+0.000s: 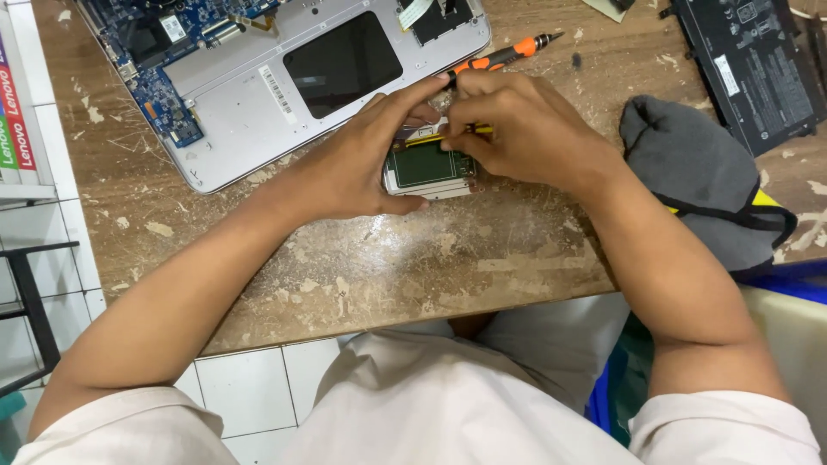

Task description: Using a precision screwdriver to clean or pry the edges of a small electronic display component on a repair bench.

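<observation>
My left hand [362,155] cups a small flat module [424,168] with a green board and silvery frame, holding it on the worn wooden table [413,258]. My right hand [517,129] reaches over the module's top edge, its fingertips pinching something thin and yellow there. An orange-and-black screwdriver [504,56] lies just behind my hands; whether my right hand touches it cannot be told. An opened laptop base [258,95] with a blue circuit board and a dark rectangular cut-out lies at the back left.
A grey cloth [698,172] with a black strap lies right of my hands. A black flat battery pack [758,69] sits at the back right. A shelf edge [17,112] and tiled floor [250,387] show at left; the table's front edge is near my lap.
</observation>
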